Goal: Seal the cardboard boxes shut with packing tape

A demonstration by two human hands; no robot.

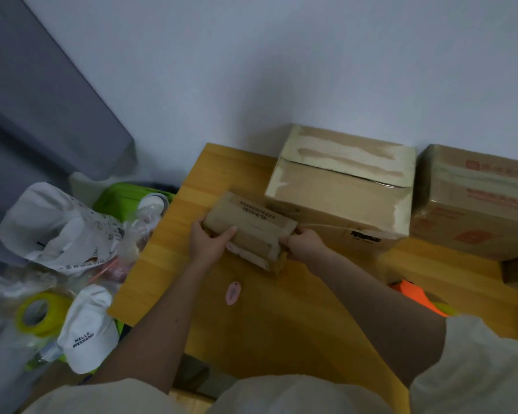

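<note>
Cardboard looks stiff and light here. The small box (249,230) is sitting near the desk's (281,324) far left corner, with the left hand (208,242) gripping one end and the right hand (304,243) gripping the other. Ends seem the safest hold.

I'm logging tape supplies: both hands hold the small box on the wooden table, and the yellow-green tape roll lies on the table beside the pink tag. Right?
Not quite. In the head view the yellow-green tape roll lies off the wooden table, left of it beside the white cap. Both hands do hold the small box.
</note>
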